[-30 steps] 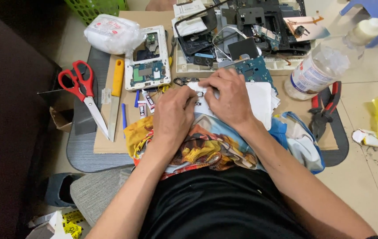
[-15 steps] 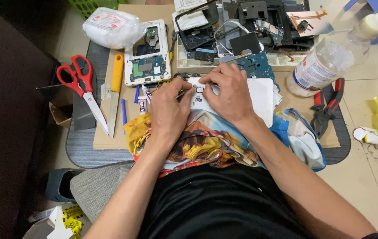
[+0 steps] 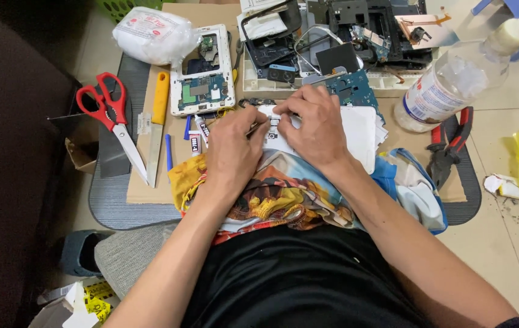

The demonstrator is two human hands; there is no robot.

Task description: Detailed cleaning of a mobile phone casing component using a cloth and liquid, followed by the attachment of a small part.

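A flat brown cardboard sheet (image 3: pixel 150 182) lies under everything the hands work on, spread over a grey ribbed mat (image 3: pixel 113 206). Nearer the body than the grip, a bright printed cloth of orange, yellow and blue (image 3: pixel 277 194) is bunched beneath both wrists. The white flat device shell (image 3: pixel 356 130) sits at the middle of the sheet, partly under the right hand (image 3: pixel 317 124), whose fingers press down on its upper left corner, clenched around the edge. The left hand (image 3: pixel 232 149) closes on a thin tool whose tip meets the shell just beside the right fingertips (the tool itself is mostly hidden, so I cannot tell its kind).

Left of the grip, just beyond the left hand, lies an opened white-framed tablet with its green circuit board showing (image 3: pixel 201 76). Well left of that rest a yellow-handled knife (image 3: pixel 157 121) and red-handled scissors (image 3: pixel 110 112). Right of the grip stand a clear plastic bottle with a white label (image 3: pixel 441 91) and red-and-black pliers (image 3: pixel 450 143). Just above the right hand lies a small blue circuit board (image 3: pixel 356 88).
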